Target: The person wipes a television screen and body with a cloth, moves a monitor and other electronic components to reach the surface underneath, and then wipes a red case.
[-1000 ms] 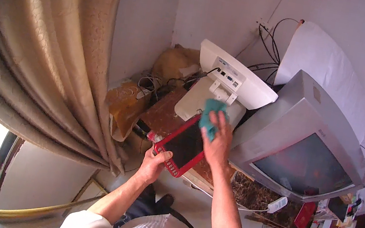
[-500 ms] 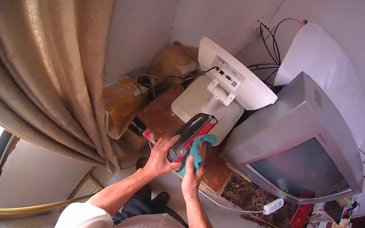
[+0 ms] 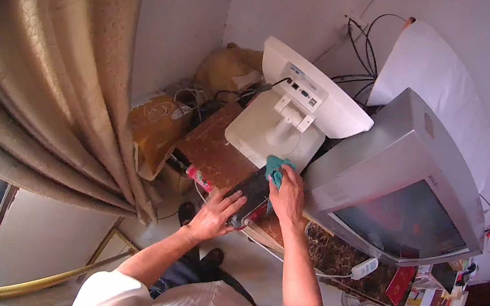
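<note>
A black oblong device [image 3: 254,193] with red along its side lies tilted at the near edge of the wooden table. My left hand [image 3: 214,216] grips its near end, fingers over the dark top face. In my right hand [image 3: 288,197] is a bunched teal cloth [image 3: 275,166], pressed against the device's far end. Just beyond the cloth is the pale base of a white monitor [image 3: 316,93], whose back faces me. What exactly the device is cannot be made out.
A big grey tube television [image 3: 409,188] stands to the right. A white power strip [image 3: 364,268] with its cord lies along the table's near edge. Tangled cables and a brown bag [image 3: 223,74] are at the back left. A beige curtain [image 3: 69,70] hangs at the left.
The device has tipped over, so its black face now shows more and its red side less. My right hand and the cloth have moved from its side up to its far end.
</note>
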Tool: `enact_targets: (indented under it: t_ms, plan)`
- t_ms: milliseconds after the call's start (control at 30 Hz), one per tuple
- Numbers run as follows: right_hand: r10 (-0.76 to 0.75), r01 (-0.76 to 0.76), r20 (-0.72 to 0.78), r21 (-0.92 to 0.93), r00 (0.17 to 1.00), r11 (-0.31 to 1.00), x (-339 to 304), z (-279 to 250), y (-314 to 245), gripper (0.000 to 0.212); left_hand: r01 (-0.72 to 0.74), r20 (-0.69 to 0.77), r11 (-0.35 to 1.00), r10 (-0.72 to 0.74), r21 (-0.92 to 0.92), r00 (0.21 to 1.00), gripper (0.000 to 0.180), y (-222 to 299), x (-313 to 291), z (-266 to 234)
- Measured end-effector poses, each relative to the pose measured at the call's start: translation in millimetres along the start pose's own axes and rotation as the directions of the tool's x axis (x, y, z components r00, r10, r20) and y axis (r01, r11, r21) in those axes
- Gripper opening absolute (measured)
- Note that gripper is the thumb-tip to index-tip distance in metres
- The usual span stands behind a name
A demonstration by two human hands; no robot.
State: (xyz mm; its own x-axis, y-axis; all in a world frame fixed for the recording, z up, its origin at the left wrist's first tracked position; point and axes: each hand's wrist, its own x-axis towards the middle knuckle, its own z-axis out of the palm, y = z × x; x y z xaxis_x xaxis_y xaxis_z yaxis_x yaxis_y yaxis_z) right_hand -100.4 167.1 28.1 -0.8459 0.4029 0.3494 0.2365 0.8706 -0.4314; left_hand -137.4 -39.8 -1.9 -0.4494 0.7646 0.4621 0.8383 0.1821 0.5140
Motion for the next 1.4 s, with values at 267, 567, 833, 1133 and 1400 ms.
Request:
enact_targets:
  t_ms: [267, 567, 833, 1133, 1400]
  plan:
    - [-0.262, 0.260, -0.034, 0.288, 0.965, 0.921, -40.8, 8.2, -90.4, 0.025, 0.343, -0.186, 0.789, -0.491, -0.509, 0.851, 0.067, -5.3, -6.2, 13.0]
    - [0.688, -0.367, 0.056, 0.875, 0.723, 0.314, -53.0, -24.0, -37.0, 0.041, 0.286, 0.120, 0.071, -0.792, -0.956, 0.599, 0.054, -33.8, 7.6, 1.0]
    - [0.738, -0.462, 0.235, 0.879, 0.632, 0.117, -67.4, 19.9, -36.7, 0.048, 0.565, 0.186, 0.218, -0.799, -0.796, 0.571, 0.055, -58.5, -7.6, 0.8]
    - [-0.100, 0.048, 0.079, 0.499, 0.992, 0.865, -65.9, 68.5, -121.6, 0.054, 0.283, 0.105, 0.037, -0.875, -0.958, 0.472, 0.059, -77.4, -31.7, 37.3]
    - [-0.222, 0.082, 0.154, 0.618, 0.963, 0.782, -58.8, 51.9, -91.6, 0.047, 0.358, -0.086, 0.333, -0.826, -0.872, 0.558, 0.054, -18.4, -23.0, 1.7]
